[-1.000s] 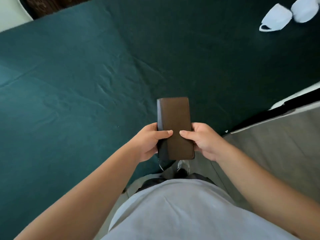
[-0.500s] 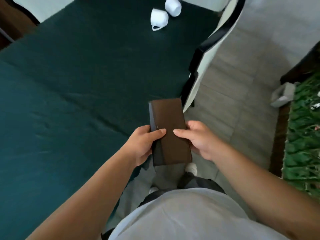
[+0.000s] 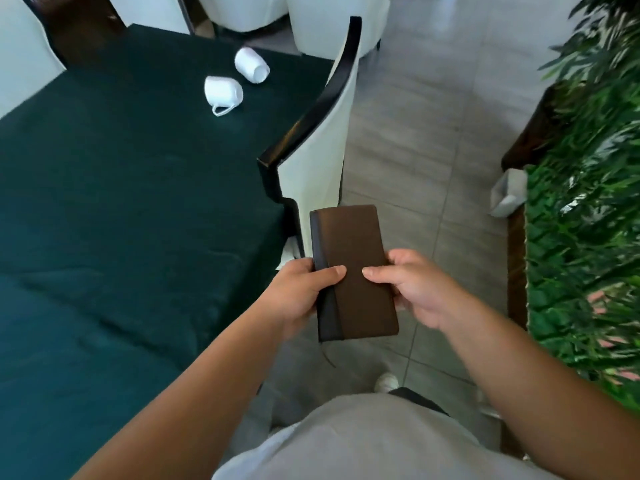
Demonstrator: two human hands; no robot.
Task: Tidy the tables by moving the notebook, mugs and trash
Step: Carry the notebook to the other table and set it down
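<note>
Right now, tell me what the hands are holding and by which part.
Both hands hold the closed brown notebook by its near half: left hand at the dark spine edge, right hand at the opposite long edge, thumbs on the cover.

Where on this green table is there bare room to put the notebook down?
The green tablecloth lies bare from the near edge up to the two tipped white mugs at its far end. The widest patch is left of the chair back. Only the mugs' corner is crowded. Both hands hold the notebook.
</note>
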